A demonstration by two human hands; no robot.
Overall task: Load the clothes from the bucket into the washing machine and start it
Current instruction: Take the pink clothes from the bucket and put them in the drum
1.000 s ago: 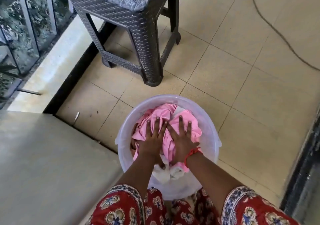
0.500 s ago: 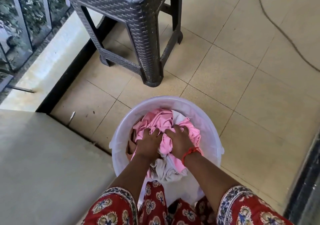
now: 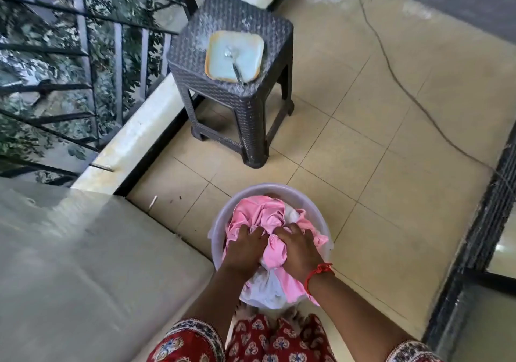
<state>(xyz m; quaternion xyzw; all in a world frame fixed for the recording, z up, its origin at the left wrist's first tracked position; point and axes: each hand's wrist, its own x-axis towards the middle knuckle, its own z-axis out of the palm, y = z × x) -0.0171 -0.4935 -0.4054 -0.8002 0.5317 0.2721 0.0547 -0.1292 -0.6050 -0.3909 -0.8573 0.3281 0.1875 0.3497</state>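
Head camera, looking down: a person bends over a white plastic bucket (image 3: pixel 216 229) on a tiled balcony floor (image 3: pixel 363 166), both bare hands sunk into the laundry. The left hand (image 3: pixel 245 245) and the right hand (image 3: pixel 297 245) sit side by side, knuckles up, fingers curled tight into a bunched pink garment (image 3: pixel 259 216); each grip is closed on that cloth. A red thread bracelet (image 3: pixel 318 272) circles the right wrist. Both forearms reach forward and down from red patterned sleeves at the lower edge of the view.

The bucket is filled with clothes: the pink garment on top, a white cloth (image 3: pixel 265 289) spilling over the near rim toward the person. No washing machine can be made out in this view.

Beyond the bucket stands a dark woven-pattern plastic stool (image 3: pixel 251 116) carrying a pale square plate (image 3: pixel 220 65) with a metal spoon (image 3: pixel 236 68) lying in it. A black railing (image 3: pixel 83 54) with foliage behind it runs along the left, and a thin cable (image 3: pixel 391 68) trails across the tiles at right.
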